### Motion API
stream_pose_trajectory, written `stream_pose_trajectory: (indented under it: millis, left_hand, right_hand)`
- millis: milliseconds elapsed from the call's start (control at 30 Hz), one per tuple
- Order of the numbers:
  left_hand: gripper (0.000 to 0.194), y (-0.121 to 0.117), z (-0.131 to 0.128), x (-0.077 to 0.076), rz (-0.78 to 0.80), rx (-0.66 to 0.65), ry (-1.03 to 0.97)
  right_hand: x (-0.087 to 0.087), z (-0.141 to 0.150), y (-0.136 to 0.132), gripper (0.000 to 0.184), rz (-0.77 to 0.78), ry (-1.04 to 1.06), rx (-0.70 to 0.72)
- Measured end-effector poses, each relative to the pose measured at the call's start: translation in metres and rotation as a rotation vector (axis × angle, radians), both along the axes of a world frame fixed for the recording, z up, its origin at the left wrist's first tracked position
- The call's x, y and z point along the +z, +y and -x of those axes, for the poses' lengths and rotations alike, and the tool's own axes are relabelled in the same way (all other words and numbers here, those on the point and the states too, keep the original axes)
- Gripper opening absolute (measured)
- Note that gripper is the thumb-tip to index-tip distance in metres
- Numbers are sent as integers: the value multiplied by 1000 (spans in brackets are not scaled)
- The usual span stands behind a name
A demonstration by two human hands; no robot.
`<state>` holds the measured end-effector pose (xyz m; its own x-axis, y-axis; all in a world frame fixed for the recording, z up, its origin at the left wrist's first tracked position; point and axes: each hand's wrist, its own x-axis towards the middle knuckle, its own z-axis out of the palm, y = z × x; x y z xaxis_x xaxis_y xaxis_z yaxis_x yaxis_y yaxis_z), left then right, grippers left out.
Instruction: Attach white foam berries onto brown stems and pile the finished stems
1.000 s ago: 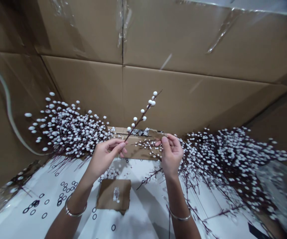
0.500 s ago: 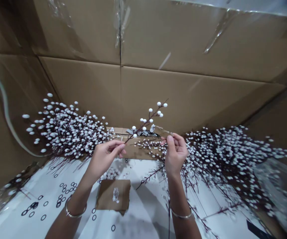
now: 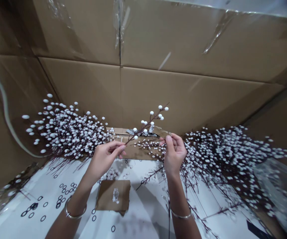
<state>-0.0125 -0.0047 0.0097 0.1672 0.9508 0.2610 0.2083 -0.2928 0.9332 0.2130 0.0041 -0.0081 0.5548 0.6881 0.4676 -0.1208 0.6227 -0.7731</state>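
In the head view my left hand (image 3: 106,156) pinches the lower end of a berry sprig (image 3: 143,127), a dark brown twig with white round berries. The sprig tilts up to the right. Across from it, my right hand (image 3: 174,153) is closed, thumb against fingers, on a thin tan twine-like strand (image 3: 162,129). That strand runs left to a whitish tip close behind the sprig's berries. Whether the tip touches the sprig, I cannot tell. A heap of white berry sprigs (image 3: 71,131) lies left of my left hand.
A larger heap of berry stems (image 3: 223,152) spreads at the right beside a clear plastic bag (image 3: 278,186). Small black rings (image 3: 63,191) are scattered over the white table (image 3: 143,212). A cardboard piece (image 3: 113,196) lies between my forearms. Cardboard walls (image 3: 158,89) rise behind.
The sprig in my left hand has shifted slightly right and down. My right hand has moved a little left, bringing the strand's tip nearer the sprig's berries.
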Motion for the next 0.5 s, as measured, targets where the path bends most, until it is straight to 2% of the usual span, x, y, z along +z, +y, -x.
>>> stream_pose_trajectory:
  millis: [500]
  left_hand:
    - [24, 0, 2, -1, -20, -5, 27]
  right_hand:
    - [-2, -1, 1, 19, 10, 4, 16]
